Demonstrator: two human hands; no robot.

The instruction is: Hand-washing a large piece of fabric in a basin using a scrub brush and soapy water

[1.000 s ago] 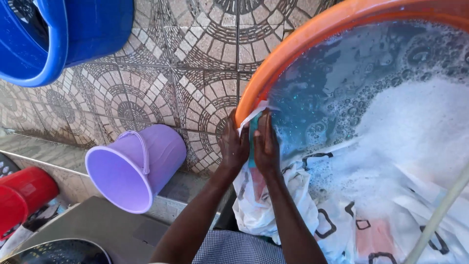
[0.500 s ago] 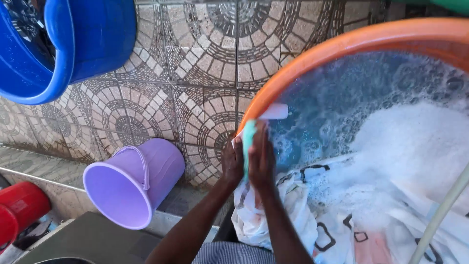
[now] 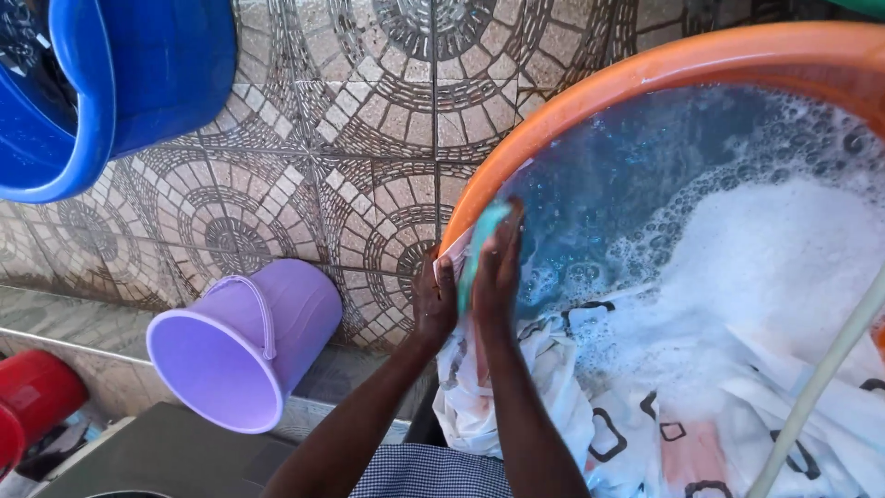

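Hands, left (image 3: 433, 304) and right (image 3: 498, 267), press upright teal cloth (image 3: 481, 240) between flattened fingers.

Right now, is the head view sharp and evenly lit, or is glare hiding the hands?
Head view: sharp, in daylight; left hand and right hand read clearly on the cloth; foam glares nearly white; orange basin curves from lens distortion.

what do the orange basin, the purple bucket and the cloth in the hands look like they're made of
Orange basin: probably plastic, with a smooth, even-coloured moulded rim.
Purple bucket: likely plastic too, a thin glossy wall with a matching handle.
Cloth: looks like thin woven fabric, white with black and pink print, wet and limp in crumpled folds. The left hand and right hand press a teal part between them.
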